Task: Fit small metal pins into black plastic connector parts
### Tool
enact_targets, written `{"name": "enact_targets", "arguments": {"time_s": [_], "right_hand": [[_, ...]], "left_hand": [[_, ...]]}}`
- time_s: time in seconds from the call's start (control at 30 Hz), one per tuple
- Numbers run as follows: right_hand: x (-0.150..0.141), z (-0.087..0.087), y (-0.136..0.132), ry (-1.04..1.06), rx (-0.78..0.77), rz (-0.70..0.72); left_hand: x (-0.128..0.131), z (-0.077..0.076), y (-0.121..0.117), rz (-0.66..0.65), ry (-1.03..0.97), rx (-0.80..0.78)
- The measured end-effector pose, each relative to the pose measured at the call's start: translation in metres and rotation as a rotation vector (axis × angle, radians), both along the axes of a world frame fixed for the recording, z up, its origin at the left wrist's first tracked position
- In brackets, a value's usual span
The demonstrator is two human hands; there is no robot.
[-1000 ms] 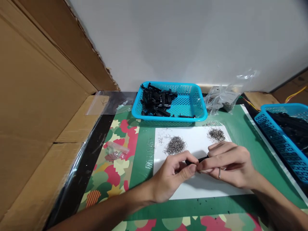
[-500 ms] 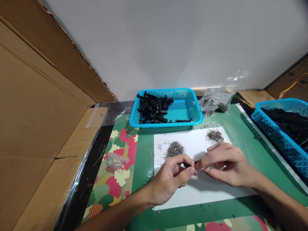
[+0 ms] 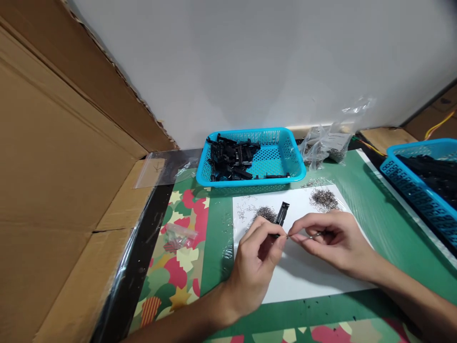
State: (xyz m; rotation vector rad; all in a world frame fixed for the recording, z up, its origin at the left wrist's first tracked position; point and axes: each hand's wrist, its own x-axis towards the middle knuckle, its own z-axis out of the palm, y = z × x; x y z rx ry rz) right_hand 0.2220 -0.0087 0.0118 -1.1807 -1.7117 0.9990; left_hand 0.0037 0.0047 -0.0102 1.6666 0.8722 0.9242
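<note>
A narrow black plastic part (image 3: 283, 213) stands tilted up out of my left hand (image 3: 255, 267), whose fingers are closed round its lower end. My right hand (image 3: 332, 243) is closed too, with a thin metal rod (image 3: 315, 235) lying across its fingers. The fingertips of both hands meet at the near end of the black part; any tiny piece between them is too small to make out. Under the hands lies a white sheet (image 3: 303, 281). One pile of small metal springs or pins (image 3: 264, 214) is partly behind my left hand, and another pile (image 3: 324, 199) sits beyond my right.
Behind the sheet stands a blue basket (image 3: 252, 183) with black plastic parts (image 3: 232, 159). A second blue basket (image 3: 421, 190) of black parts is at the right. Clear bags (image 3: 326, 145) lean by the wall; a small bag (image 3: 181, 236) lies left. Cardboard (image 3: 53, 143) walls the left side.
My left hand has turned the black part from lying low between the hands to pointing up and away. My right hand stays at its near end, and the view has shifted slightly.
</note>
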Motion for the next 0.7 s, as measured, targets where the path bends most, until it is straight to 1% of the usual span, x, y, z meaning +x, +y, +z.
{"name": "enact_targets", "arguments": {"time_s": [0.07,0.17,0.23,0.27,0.33,0.43,0.5,0.7], "right_hand": [[-0.002,-0.002,-0.002,-0.008,0.075,-0.053],[-0.005,-0.005,-0.006,-0.065,0.303,-0.147],[-0.008,-0.007,-0.007,-0.106,0.446,-0.176],[-0.010,-0.008,-0.006,-0.117,0.491,-0.174],[-0.011,-0.010,-0.005,-0.117,0.528,-0.174],[-0.012,-0.012,-0.004,-0.106,0.549,-0.200],[-0.012,-0.013,-0.004,-0.107,0.552,-0.208],[-0.013,-0.008,-0.003,-0.132,0.575,-0.135]], "left_hand": [[-0.001,-0.002,0.000,0.017,-0.041,-0.091],[0.000,-0.007,0.000,0.081,-0.136,-0.219],[0.001,-0.011,-0.001,0.131,-0.197,-0.257],[0.002,-0.013,-0.001,0.147,-0.216,-0.263],[0.002,-0.015,-0.002,0.134,-0.222,-0.254],[0.002,-0.014,-0.002,0.058,-0.224,-0.191],[0.002,-0.013,-0.001,0.034,-0.249,-0.161],[0.003,-0.014,-0.002,0.023,-0.295,-0.242]]}}
